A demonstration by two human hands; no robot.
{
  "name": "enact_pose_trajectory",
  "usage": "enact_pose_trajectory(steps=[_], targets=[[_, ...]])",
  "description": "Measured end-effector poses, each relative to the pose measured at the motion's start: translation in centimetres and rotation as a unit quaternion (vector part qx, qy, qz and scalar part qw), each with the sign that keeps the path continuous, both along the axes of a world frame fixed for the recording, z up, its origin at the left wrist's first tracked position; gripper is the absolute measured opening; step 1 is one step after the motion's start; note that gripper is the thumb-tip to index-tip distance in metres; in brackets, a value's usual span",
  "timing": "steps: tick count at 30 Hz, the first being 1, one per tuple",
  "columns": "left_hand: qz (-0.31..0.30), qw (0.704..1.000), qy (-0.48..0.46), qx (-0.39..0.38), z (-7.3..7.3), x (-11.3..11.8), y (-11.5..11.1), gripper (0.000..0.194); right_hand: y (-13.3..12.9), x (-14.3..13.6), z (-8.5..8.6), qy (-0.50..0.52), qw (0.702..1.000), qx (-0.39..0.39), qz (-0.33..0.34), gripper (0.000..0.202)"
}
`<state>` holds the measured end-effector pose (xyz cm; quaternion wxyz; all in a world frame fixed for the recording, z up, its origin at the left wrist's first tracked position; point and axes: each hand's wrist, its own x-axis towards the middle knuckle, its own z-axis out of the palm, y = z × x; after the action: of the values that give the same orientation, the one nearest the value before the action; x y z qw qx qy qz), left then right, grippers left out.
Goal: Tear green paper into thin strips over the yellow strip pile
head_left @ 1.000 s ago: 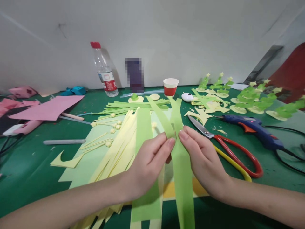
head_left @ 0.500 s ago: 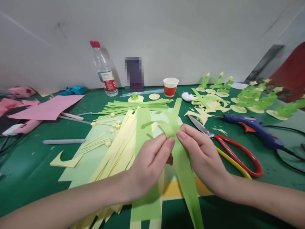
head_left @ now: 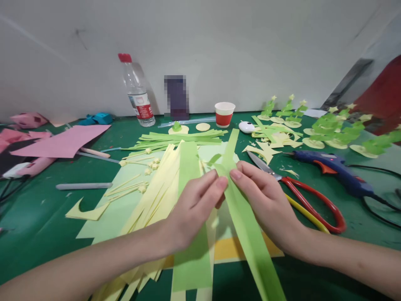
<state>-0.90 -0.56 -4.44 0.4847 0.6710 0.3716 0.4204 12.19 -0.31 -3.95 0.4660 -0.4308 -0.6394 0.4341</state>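
A long green paper strip (head_left: 250, 228) is pinched between both hands near its upper part, with its long end hanging toward the front edge. My left hand (head_left: 196, 205) is closed on it, thumb against bent fingers. Close on the right, my right hand (head_left: 266, 198) also grips the strip, its thumb on top. A short curled green piece rises just beyond the fingertips. Beneath the hands lie a wide green paper band (head_left: 191, 267), a bundle of pale yellow strips (head_left: 150, 200) and light green sheets (head_left: 117, 215).
Red-handled scissors (head_left: 313, 200) and a blue glue gun (head_left: 338, 169) lie at the right, below green paper plants (head_left: 335, 125). Behind stand a bottle (head_left: 140, 100) and a paper cup (head_left: 224, 115). Pink paper (head_left: 62, 142) and a grey stick (head_left: 84, 186) are at the left.
The hanging end of the green strip has swung to the right. My left hand has shifted slightly, and the curled piece beyond the fingers has changed position.
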Motion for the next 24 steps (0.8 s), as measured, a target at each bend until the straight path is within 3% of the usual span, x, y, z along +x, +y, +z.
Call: enact_pose_trajectory(steps=[5, 15, 24], targets=[[-0.004, 0.999, 0.038, 0.018, -0.2, 0.01, -0.12, 0.028, 0.08, -0.06, -0.22, -0.02, 1.0, 0.003, -0.002, 0.031], [0.0, 1.0, 0.015, 0.026, 0.19, 0.14, -0.19, 0.031, -0.33, -0.47, -0.32, 0.004, 0.997, 0.07, -0.037, 0.029], [0.009, 1.0, 0.001, 0.024, 0.24, 0.22, -0.09, 0.03, -0.46, -0.4, -0.3, 0.003, 0.997, 0.065, -0.047, 0.029]])
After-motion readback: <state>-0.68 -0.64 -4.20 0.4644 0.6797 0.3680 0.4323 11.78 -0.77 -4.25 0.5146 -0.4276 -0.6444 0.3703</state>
